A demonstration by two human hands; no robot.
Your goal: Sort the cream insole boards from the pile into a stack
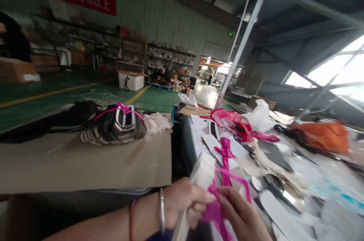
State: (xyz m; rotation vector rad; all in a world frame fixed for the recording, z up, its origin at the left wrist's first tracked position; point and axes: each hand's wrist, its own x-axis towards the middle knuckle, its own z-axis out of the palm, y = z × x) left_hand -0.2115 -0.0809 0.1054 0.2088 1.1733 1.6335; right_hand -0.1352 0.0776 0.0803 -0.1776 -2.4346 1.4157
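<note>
The left hand (pixel 182 199) has its fingers curled and clamped around a pale stack (pixel 203 169), thumb and forefinger meeting at a pink strip (pixel 210 210) beside it. The right hand (pixel 244 216) bends its fingers, held close together, against that strip; whether they pinch it, I cannot tell. Beyond, left, a tied bundle (pixel 125 119) rests on cardboard (pixel 93 169); farther off stands a white crate (pixel 131 82) on the green floor (pixel 159 98).
</note>
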